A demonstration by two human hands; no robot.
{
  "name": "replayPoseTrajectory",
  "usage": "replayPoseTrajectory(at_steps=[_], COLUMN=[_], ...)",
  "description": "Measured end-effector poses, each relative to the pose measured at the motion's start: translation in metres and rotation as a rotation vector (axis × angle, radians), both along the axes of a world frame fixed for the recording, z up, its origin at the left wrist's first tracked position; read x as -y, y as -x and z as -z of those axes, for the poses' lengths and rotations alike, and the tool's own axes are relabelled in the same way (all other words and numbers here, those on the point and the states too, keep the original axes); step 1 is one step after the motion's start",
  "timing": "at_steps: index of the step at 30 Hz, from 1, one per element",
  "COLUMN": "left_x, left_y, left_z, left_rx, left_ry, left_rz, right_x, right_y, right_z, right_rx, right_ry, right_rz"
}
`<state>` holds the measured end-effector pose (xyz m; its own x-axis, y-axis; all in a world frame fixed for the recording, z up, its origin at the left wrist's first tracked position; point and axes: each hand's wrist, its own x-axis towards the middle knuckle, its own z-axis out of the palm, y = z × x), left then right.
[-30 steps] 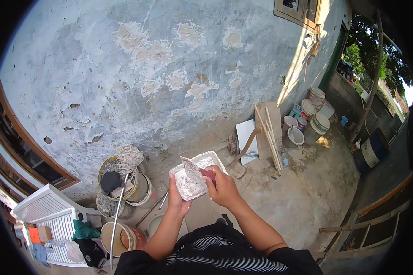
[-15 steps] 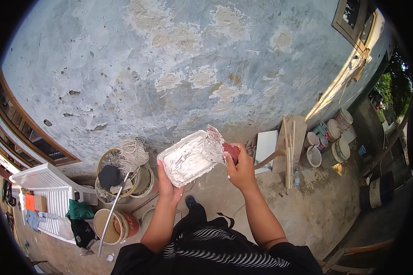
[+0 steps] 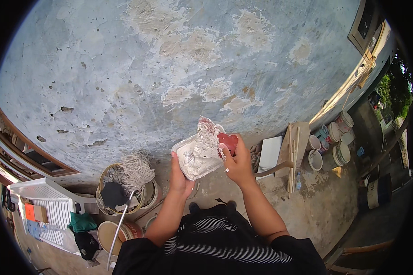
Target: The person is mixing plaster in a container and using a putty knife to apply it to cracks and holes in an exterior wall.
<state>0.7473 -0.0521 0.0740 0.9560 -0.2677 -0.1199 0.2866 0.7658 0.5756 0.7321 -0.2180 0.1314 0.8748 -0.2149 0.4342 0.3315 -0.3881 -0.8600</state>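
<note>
My left hand (image 3: 181, 179) grips a white rectangular plastic tub (image 3: 182, 152) by its left side and lower edge. White putty (image 3: 198, 164) coats its inside. In my right hand (image 3: 238, 166) is a putty knife (image 3: 206, 137) with a red handle and a wide blade smeared with putty. The blade lies over the tub, hiding part of it. Specks of putty cling to my right fingers. Ahead stands a worn blue-grey wall (image 3: 124, 91) with beige filled patches (image 3: 236, 105) and several small holes at the left.
A mop (image 3: 135, 172) leans over a bucket of rubble (image 3: 108, 211) at the left. Beside it are a tan bucket (image 3: 110, 236) and a white slatted piece of furniture (image 3: 55, 206). To the right stand boards (image 3: 269, 153), wooden strips (image 3: 292, 169) and several paint buckets (image 3: 341, 153).
The putty knife has moved left, further over the tub, its blade now covering more of the putty. The tub has shifted slightly right. My view has turned and moved a little.
</note>
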Motion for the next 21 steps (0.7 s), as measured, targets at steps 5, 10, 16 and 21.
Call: replayPoseTrajectory(at_steps=[5,10,16,21], left_x=[-0.016,-0.033,-0.046,-0.029], left_y=[-0.011,-0.012,-0.017,-0.021], left_z=[0.004,0.013,0.02,0.006], left_rx=[-0.072,-0.064,-0.028,-0.045], left_ry=[0.014,0.067,0.065,-0.01], left_rz=[-0.044,-0.118,-0.235,-0.28], right_x=[-0.03,-0.02,0.005,-0.026], right_y=[-0.001,-0.02,-0.049,-0.037], right_z=[-0.015,-0.011,-0.034,-0.032], right_rx=[-0.115,-0.056,-0.004,-0.024], right_ry=[0.165,0.57,0.545,0.329], right_rz=[-0.223,-0.3,-0.203,-0.349])
